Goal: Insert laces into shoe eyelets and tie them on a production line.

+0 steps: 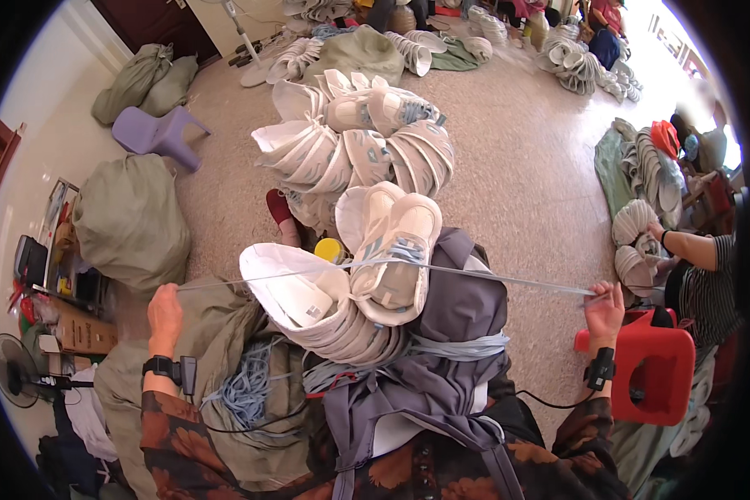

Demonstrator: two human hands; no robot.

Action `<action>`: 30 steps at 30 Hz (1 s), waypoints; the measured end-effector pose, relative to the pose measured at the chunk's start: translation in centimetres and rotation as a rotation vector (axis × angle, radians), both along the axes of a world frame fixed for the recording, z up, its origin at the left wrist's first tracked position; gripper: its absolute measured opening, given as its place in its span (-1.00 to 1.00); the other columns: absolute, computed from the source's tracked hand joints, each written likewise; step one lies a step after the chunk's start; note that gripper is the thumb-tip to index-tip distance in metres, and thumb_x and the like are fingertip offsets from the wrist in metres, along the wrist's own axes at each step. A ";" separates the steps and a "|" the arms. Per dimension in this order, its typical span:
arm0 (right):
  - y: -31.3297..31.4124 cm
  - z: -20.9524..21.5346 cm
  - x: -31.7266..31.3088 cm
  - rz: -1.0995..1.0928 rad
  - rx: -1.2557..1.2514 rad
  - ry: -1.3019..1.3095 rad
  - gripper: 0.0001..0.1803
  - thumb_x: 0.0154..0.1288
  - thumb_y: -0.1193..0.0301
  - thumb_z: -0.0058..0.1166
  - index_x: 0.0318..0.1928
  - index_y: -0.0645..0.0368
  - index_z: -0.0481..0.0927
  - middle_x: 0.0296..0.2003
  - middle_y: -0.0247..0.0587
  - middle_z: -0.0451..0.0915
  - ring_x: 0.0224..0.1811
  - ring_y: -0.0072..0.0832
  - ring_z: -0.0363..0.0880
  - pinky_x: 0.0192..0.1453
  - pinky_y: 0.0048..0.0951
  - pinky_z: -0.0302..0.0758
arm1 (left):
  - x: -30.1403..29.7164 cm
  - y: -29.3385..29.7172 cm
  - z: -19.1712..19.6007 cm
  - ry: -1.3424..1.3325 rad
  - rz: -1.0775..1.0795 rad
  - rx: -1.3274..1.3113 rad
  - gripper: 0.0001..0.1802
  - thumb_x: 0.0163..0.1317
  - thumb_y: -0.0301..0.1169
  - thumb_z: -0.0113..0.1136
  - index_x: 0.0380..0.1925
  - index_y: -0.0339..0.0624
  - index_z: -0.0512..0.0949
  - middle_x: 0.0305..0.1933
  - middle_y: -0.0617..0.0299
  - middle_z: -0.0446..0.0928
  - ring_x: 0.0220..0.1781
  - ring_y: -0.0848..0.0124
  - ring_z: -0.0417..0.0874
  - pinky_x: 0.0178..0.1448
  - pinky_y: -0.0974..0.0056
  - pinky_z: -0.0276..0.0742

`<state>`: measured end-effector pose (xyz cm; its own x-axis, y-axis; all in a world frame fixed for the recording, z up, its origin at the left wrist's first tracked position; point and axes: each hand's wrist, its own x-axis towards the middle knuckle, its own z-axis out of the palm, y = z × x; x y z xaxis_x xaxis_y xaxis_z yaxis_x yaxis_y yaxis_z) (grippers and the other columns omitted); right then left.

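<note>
A long pale blue-grey shoelace (pixel 508 278) is stretched out sideways, threaded through the front of a beige shoe upper (pixel 412 229) in my lap. My left hand (pixel 166 315) is closed on one end of it, far out to the left. At the other end, my right hand (pixel 605 310) pinches the lace. Under and beside this upper, a nested stack of shoe uppers (pixel 375 340) with white linings leans on my lap. More laces lie close by: a tangled blue heap (pixel 250 382) on a green sack and a bundle (pixel 462 347) across my grey apron (pixel 408 408).
A tall pile of uppers (pixel 354 154) stands ahead. Stuffed green sacks (pixel 133 217) and a purple stool (pixel 158 132) are at left, with a fan (pixel 17 371). At right are a red stool (pixel 642 367) and a co-worker's arm (pixel 692 248) beside more uppers.
</note>
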<state>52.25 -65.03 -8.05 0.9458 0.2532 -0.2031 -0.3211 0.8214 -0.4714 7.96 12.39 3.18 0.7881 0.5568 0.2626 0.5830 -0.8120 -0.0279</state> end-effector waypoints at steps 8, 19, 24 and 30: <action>-11.1 -2.4 1.8 -0.314 -0.278 0.222 -0.74 0.54 0.21 0.06 -0.24 0.13 0.57 -0.31 -0.27 0.62 -0.23 -0.34 0.59 0.05 -0.26 0.58 | -8.5 4.5 0.7 0.045 0.329 0.185 -0.81 0.37 -0.46 -0.02 -0.27 -0.32 0.58 -0.19 -0.18 0.60 -0.07 -0.19 0.59 -0.04 -0.13 0.49; 12.0 2.9 -4.0 0.346 -0.794 -0.092 -0.77 0.45 0.51 0.06 0.08 0.13 0.49 -0.42 -0.38 0.56 -0.60 -0.67 0.40 -0.52 -0.59 0.41 | 13.2 -13.8 3.5 -0.446 0.120 -1.335 -0.79 0.45 -0.40 0.04 -0.08 -0.18 0.62 -0.45 0.39 0.50 -0.50 0.60 0.46 -0.44 0.47 0.40; 23.7 8.8 -8.7 0.800 -0.933 -0.473 -0.74 0.51 0.48 -0.02 0.15 0.15 0.47 -0.44 -0.40 0.56 -0.59 -0.76 0.37 -0.55 -0.68 0.26 | 18.2 -23.0 1.1 -0.270 -0.176 -1.949 -0.77 0.51 -0.36 0.08 0.04 -0.26 0.48 -0.22 0.12 0.67 -0.34 0.38 0.74 -0.19 0.36 0.65; 28.8 8.1 -9.8 0.941 -0.832 -0.492 -0.84 0.52 0.45 -0.02 -0.01 0.24 0.52 -0.45 -0.41 0.56 -0.53 -0.72 0.44 -0.48 -0.65 0.36 | 21.6 -25.1 -3.4 -0.374 -0.281 -1.506 -0.86 0.38 -0.43 0.25 -0.18 -0.30 0.60 -0.30 0.23 0.65 -0.35 0.55 0.63 -0.21 0.43 0.55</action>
